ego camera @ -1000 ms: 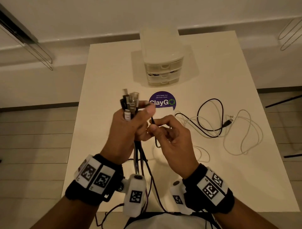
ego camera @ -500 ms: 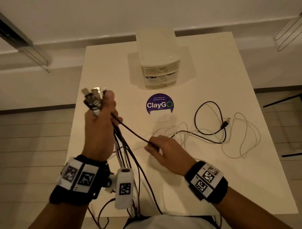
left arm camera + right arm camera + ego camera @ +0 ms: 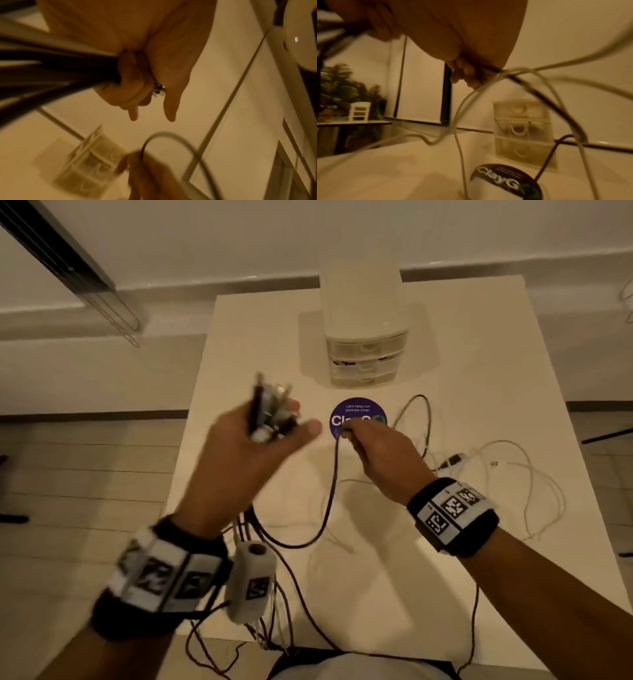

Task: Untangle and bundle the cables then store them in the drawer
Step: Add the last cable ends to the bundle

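Observation:
My left hand (image 3: pixel 291 424) grips a bunch of cable ends, with the plugs (image 3: pixel 270 412) sticking up above the fist. In the left wrist view its fingers (image 3: pixel 130 81) curl round the dark cables (image 3: pixel 65 70), index and thumb extended. To the right, my right hand (image 3: pixel 347 432) pinches a black cable (image 3: pixel 330 494) over the purple sticker (image 3: pixel 358 414). This cable sags in a loop back to the left hand's bunch. The right wrist view shows the fingertips (image 3: pixel 465 73) on the black cable (image 3: pixel 546 102), with white cables (image 3: pixel 459 121) crossing close by. A three-drawer plastic unit (image 3: pixel 366 361) stands behind, drawers closed.
Loose white cables (image 3: pixel 524 474) and a black loop (image 3: pixel 425 419) with a USB plug (image 3: pixel 452 459) lie on the white table (image 3: pixel 479 354) at the right. More cables hang off the near table edge (image 3: pixel 284 604). Floor lies beyond the table's left edge.
My left hand has swung right, toward the centre, still holding the plug ends. My right hand has moved away, up to the sticker, and the black cable between them has gone slack.

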`<state>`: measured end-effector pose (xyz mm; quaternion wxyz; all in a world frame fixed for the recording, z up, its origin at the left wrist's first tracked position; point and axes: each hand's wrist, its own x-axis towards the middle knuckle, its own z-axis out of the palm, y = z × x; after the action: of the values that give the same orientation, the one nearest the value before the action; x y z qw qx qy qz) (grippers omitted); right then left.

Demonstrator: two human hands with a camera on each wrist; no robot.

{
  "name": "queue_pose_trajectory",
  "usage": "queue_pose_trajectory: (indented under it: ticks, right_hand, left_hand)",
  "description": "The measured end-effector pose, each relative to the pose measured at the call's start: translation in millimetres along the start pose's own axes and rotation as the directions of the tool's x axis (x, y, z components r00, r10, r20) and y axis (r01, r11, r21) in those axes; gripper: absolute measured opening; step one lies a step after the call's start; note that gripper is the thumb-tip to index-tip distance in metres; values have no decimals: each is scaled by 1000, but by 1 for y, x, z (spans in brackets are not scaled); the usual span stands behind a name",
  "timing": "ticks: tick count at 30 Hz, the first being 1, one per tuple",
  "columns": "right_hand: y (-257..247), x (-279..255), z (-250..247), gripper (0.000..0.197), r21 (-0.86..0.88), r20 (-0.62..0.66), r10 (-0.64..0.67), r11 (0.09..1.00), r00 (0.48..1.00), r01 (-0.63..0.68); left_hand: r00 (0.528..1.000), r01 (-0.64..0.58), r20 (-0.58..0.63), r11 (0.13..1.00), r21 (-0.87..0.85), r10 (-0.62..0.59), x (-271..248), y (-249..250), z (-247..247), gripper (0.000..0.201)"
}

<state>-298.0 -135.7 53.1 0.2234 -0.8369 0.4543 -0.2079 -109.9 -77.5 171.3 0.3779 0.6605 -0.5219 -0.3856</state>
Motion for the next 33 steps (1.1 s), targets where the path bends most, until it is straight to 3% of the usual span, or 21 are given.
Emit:
queue_pose_trajectory:
  ticks: [4, 7, 10, 13, 15, 17, 20, 22, 24, 26, 27, 29, 33]
  right_hand:
    - [-27, -2, -7, 23, -39, -10, -84, 996, 996, 84]
    - [-23, -2, -6, 25, -49, -43, -66, 997, 997, 64]
    - [1, -2, -3, 24, 9, 7, 38, 999, 999, -38]
    - [38, -9, 7, 21, -1, -14, 141, 990, 990, -141]
    - [57, -16, 15, 28, 13, -65, 148, 989, 987, -148]
    - [70, -18, 17, 25, 5, -100, 167, 986, 981, -168]
    - [80, -12, 15, 24, -77, -127, 94, 992, 987, -104]
    - [70, -5, 10, 17, -105, -114, 50, 993, 992, -62]
    - [54, 2, 5, 13, -107, -137, 19, 994, 990, -33]
    - [33, 8, -2, 15, -133, -144, -37, 991, 989, 17]
    - [23, 9, -4, 16, -157, -139, -80, 986, 987, 58]
    - [9, 11, -4, 17, -203, -105, -143, 972, 984, 120]
    - [1, 9, -6, 33, -300, -73, -150, 946, 986, 121]
  left_hand:
    - [991, 24, 122, 973, 229, -53, 1, -20, 32, 43]
    - [996, 17, 85, 994, 111, -26, 2, -26, 38, 33]
    - [989, -45, -146, 986, -158, 22, 4, -22, 27, 34]
    - [926, -212, -373, 894, -395, 55, 7, -10, 2, 23]
    - [875, -267, -483, 872, -410, 41, 15, -16, -33, 21]
    - [891, -244, -450, 895, -372, 56, 23, -32, -63, 21]
    - [898, -160, -433, 858, -489, -80, 22, -26, -67, 28]
    - [916, -152, -400, 911, -384, -16, 16, -13, -48, 31]
    - [961, -142, -268, 952, -270, 67, 5, -1, -21, 27]
    - [994, -77, -82, 987, -142, 66, 1, -5, 7, 38]
    - [998, -58, -19, 997, -45, 58, 3, -8, 19, 40]
    - [996, -52, 83, 984, 169, 38, 6, -13, 40, 26]
    - [978, -109, 202, 948, 298, 49, 14, -28, 60, 33]
